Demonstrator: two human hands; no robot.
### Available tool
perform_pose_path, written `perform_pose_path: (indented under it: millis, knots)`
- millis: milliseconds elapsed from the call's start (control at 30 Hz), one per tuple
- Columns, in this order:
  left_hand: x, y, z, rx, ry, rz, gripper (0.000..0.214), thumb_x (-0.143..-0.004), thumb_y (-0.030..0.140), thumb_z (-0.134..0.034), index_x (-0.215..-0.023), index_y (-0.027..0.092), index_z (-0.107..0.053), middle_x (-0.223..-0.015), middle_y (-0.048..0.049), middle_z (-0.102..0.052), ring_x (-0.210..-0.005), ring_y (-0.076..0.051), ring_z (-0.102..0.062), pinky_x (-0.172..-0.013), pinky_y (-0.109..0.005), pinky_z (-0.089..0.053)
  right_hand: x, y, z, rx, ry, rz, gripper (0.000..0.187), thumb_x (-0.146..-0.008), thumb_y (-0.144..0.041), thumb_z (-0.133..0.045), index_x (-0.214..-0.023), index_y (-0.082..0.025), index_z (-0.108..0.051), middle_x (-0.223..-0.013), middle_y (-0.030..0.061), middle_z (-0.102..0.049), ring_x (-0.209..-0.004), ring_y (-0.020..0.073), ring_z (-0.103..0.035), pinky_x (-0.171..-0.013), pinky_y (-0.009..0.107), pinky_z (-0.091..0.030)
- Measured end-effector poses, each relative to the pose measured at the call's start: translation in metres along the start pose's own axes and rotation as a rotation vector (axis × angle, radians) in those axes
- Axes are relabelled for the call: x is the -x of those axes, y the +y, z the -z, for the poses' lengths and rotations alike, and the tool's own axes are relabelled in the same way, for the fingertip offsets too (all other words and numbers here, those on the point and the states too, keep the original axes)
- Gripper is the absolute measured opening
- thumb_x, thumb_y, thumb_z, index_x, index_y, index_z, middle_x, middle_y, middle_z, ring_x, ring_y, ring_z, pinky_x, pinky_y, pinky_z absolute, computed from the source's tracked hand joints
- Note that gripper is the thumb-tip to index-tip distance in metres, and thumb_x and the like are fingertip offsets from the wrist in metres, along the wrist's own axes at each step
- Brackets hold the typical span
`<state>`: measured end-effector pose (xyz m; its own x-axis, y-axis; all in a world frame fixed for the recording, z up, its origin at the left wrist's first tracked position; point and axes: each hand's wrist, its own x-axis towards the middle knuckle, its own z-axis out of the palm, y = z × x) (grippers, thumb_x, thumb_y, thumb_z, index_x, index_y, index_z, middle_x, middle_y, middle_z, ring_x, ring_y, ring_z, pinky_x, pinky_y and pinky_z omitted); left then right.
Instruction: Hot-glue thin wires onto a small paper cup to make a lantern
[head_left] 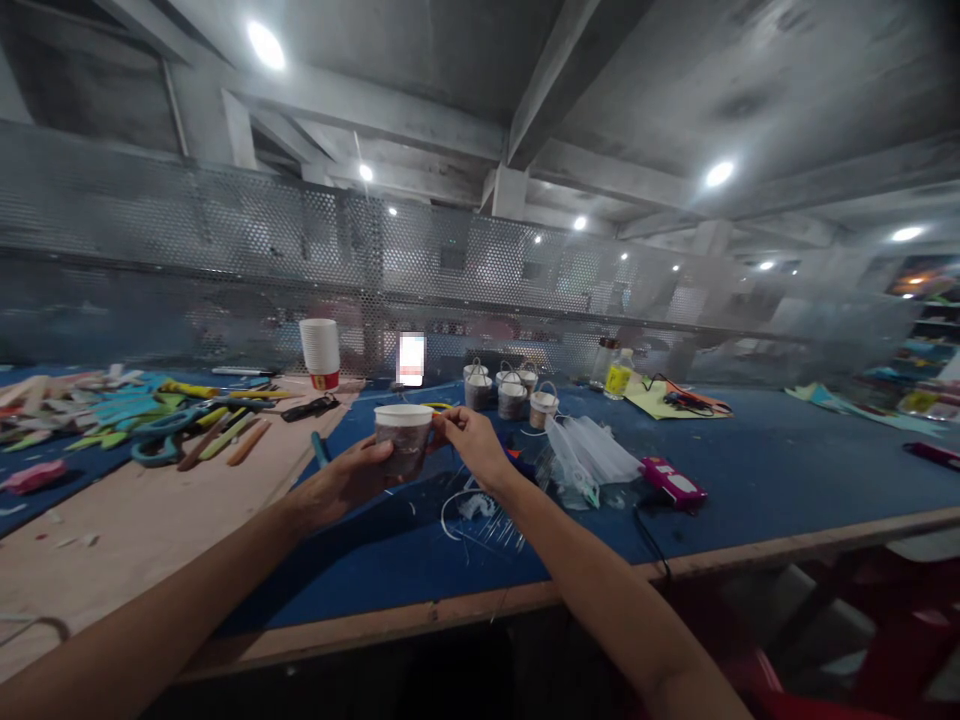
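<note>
My left hand (349, 478) is wrapped round a paper cup (405, 445) with a white rim and a dark greyish-brown outside, held upright above the blue table. At the cup's right side, the fingers of my right hand (469, 440) are pinched together close to the rim. What they hold, if anything, is too small to make out. Several similar small cups with looped handles stand farther back, one of them a lighter cup (543, 408). Below my right hand lie thin clear strands (499, 520) in a loose tangle.
To the left are a stack of white cups (320, 350), blue-handled scissors (161, 435) and coloured scraps (112, 410). A lit phone (411, 358) leans by the perforated screen. On the right lie clear plastic bags (592, 455), a magenta device (673, 482) and a yellow-labelled bottle (619, 375).
</note>
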<state>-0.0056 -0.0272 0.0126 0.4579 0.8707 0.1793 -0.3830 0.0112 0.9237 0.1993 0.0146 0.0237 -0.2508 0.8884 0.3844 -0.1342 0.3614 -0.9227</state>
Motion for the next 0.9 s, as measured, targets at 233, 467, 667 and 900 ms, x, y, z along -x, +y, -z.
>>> perform_pose_path:
  millis: [233,467,667,900]
  knots:
    - [0.000,0.000,0.001,0.008,0.033,0.027,0.042,-0.091,0.036,-0.071,-0.129,0.019,-0.075,-0.130,-0.0133,-0.077,-0.114,-0.031,-0.070,-0.092,-0.038,-0.054,-0.002,0.008,-0.001,-0.135,-0.010,-0.065,0.051,-0.069,-0.062,-0.085,-0.084,-0.018,-0.065,-0.070,0.0000,-0.068,-0.060,0.0152,-0.067,-0.070,0.030,-0.055]
    - [-0.004,0.000,0.002,-0.067,0.095,0.043,0.052,-0.088,0.041,-0.076,-0.135,0.019,-0.071,-0.129,-0.0154,-0.078,-0.119,-0.033,-0.070,-0.091,-0.036,-0.055,-0.005,0.010,0.000,-0.170,0.046,-0.068,0.051,-0.068,-0.061,-0.084,-0.085,-0.018,-0.063,-0.081,0.0018,-0.070,-0.064,0.0144,-0.067,-0.070,0.031,-0.057]
    - [-0.005,-0.001,0.003,-0.062,0.137,0.028,0.035,-0.091,0.035,-0.075,-0.122,0.020,-0.077,-0.123,-0.0132,-0.080,-0.111,-0.027,-0.074,-0.081,-0.029,-0.057,-0.006,0.013,0.001,-0.162,0.023,-0.047,0.048,-0.072,-0.061,-0.082,-0.085,-0.020,-0.061,-0.078,0.0017,-0.071,-0.059,0.0156,-0.068,-0.066,0.030,-0.056]
    - [-0.003,0.002,-0.001,-0.036,0.094,0.020,0.040,-0.091,0.034,-0.074,-0.128,0.017,-0.075,-0.129,-0.0153,-0.077,-0.114,-0.029,-0.072,-0.088,-0.033,-0.056,-0.005,0.013,0.001,-0.167,-0.006,-0.050,0.040,-0.080,-0.055,-0.079,-0.089,-0.020,-0.060,-0.080,0.0033,-0.074,-0.065,0.0196,-0.073,-0.065,0.031,-0.057]
